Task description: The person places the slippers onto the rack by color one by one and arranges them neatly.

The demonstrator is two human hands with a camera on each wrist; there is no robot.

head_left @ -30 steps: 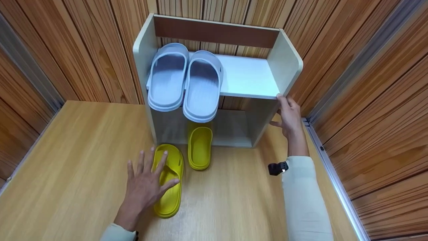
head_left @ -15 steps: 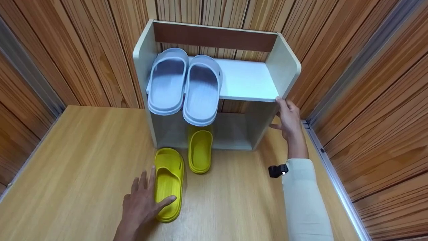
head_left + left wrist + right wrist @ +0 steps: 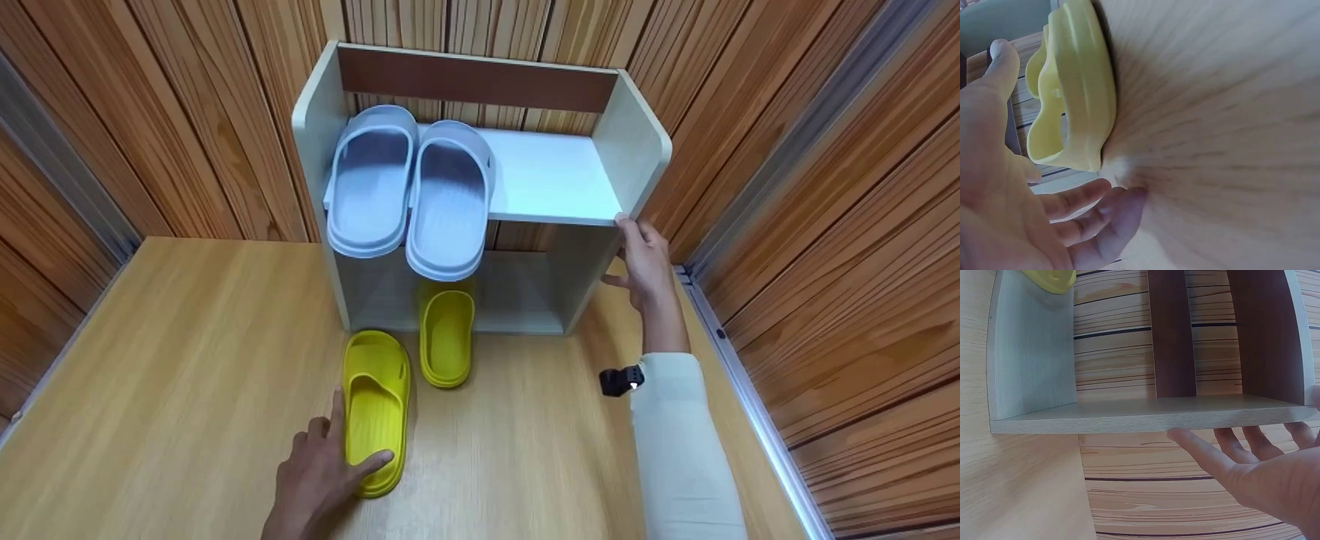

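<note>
On the floor, the nearer yellow slipper (image 3: 374, 420) lies just in front of the shoe rack (image 3: 330, 135). My left hand (image 3: 315, 469) is beside its left edge, the thumb reaching over its heel end and the index finger stretched along its side. In the left wrist view the fingers are loosely bent near the floor, with the slipper (image 3: 1081, 95) between thumb and fingers but not gripped. My right hand (image 3: 649, 262) rests against the rack's right side panel, one fingertip at its front edge. In the right wrist view, that hand's thumb (image 3: 1185, 439) touches the panel's edge.
A second yellow slipper (image 3: 447, 337) pokes out of the rack's lower level. Two light-blue slippers (image 3: 371, 187) sit side by side on the left of the white upper shelf (image 3: 551, 172). Wood-plank walls (image 3: 862, 300) surround the wooden floor (image 3: 187, 360).
My left hand has drawn back from over the nearer yellow slipper to its left side near the heel, its spread fingers bending. The right hand stays at the rack; the view shifted slightly.
</note>
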